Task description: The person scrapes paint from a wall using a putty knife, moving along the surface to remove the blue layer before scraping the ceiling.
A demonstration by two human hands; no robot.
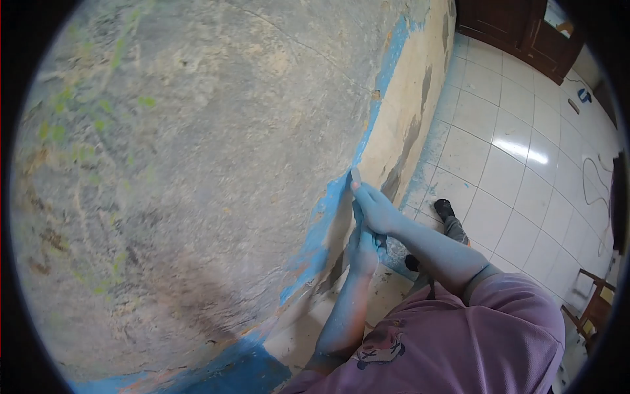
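My right hand (375, 211) is closed around a scraper, whose pale flat blade (356, 175) sticks out past the fingers. The blade tip meets the edge of a blue paint strip (369, 134) on the wall. Just below, my left hand (363, 253) is pressed up against the right one with its fingers curled, apparently around the scraper's lower end. The handle is hidden inside the hands. Both hands and forearms are coated in bluish dust.
The rough grey wall (197, 151) fills the left side, with bare cream patches (400, 98) low down. Blue flakes (430, 190) litter the white tiled floor (505, 177) along its foot. A dark wooden cabinet (505, 26), a cable (594, 190) and a wooden chair (594, 289) stand or lie to the right.
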